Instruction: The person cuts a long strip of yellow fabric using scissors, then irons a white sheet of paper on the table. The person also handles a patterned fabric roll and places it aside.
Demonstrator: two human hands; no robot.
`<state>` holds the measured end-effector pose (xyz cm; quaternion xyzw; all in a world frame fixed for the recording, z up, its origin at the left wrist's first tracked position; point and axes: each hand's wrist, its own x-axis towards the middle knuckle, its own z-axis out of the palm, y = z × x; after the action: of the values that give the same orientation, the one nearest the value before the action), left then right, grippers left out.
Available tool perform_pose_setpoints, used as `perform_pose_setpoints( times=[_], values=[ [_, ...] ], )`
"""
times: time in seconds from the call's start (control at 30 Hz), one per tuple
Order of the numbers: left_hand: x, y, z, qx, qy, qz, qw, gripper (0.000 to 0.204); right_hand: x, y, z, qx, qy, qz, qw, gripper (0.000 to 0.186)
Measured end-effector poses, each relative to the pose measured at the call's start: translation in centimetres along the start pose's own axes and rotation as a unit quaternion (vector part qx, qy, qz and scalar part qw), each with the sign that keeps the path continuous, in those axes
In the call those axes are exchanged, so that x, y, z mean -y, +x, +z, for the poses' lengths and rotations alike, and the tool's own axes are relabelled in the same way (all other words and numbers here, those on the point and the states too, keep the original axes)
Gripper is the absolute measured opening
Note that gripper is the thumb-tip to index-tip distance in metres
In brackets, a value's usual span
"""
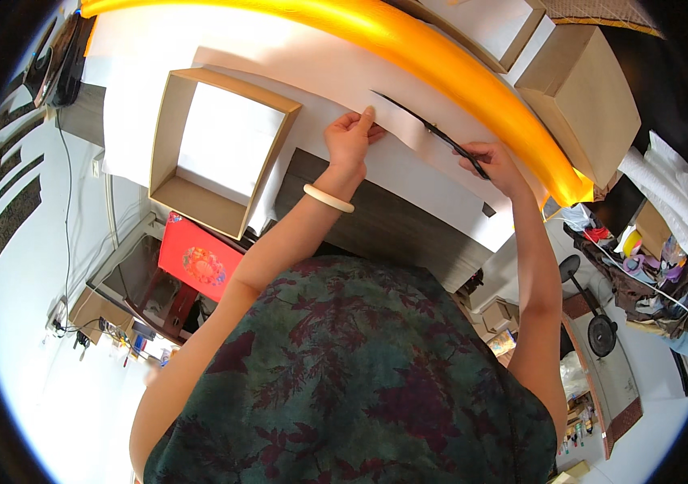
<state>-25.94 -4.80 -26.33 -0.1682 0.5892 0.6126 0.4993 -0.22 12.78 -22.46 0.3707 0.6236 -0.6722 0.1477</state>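
Note:
With thumb and fingers closed, my left hand (350,139) pinches the near edge of a large pale sheet of paper (300,74) on the table. A cream bangle (329,198) circles that wrist. To the right, my right hand (496,166) grips black-handled scissors (431,127) by the handles. Their long dark blades lie along the paper and point left, toward my left hand. Near the blades the paper is slightly lifted and curved. Whether the blades are apart cannot be made out.
An open cardboard box (279,129) with a white inside stands left of my left hand. A bright orange-yellow roll (408,44) runs along the table's far side. Beyond it are another cardboard box (586,101) and an open tray-like box (525,40). Dark tabletop (376,206) shows nearer me.

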Motion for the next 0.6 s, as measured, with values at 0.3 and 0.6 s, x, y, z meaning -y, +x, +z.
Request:
perform_pose_setpoints(
  times=[0.3,0.6],
  values=[
    [-0.8,-0.6,0.1,0.01,-0.017,-0.021,1.0,0.021,2.9,2.2,1.8,0.006,0.053,-0.004,0.999,0.029],
    [-1.3,-0.5,-0.3,0.015,-0.007,-0.031,0.999,0.025,4.1,3.0,2.4,-0.004,0.036,0.015,0.999,0.031]
  ],
)
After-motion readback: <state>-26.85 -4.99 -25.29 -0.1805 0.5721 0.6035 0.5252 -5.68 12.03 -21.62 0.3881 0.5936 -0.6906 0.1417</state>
